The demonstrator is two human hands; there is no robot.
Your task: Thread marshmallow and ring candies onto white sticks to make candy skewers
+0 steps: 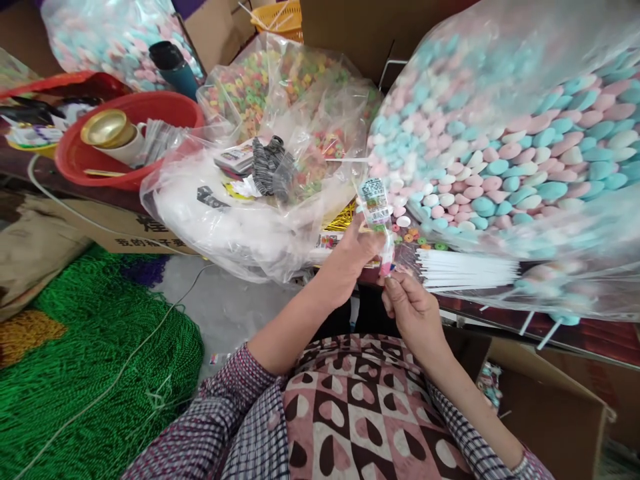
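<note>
gripping it, hands (413, 308) partly hide the packet (376, 201).

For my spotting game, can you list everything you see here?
Packet: one, clear, middle
Pastel sweets: two bags, pink-blue-white, right and upper left
Ring sweets: one bag, multicoloured, upper middle
White-filled bag: one, clear, centre-left
Sticks: many, white, right of packet
Containers: two, red, upper left
Bowl: one, gold, inside nearer container
Bottle: one, blue, upper left
Basket: one, yellow, top
Cartons: several, brown, lower right, left, top
Cords: heap, green, lower left
Apron: one, pink-brown, bottom middle
Left fingers: one set, on packet
Right fingers: one set, packet's lower end
</note>
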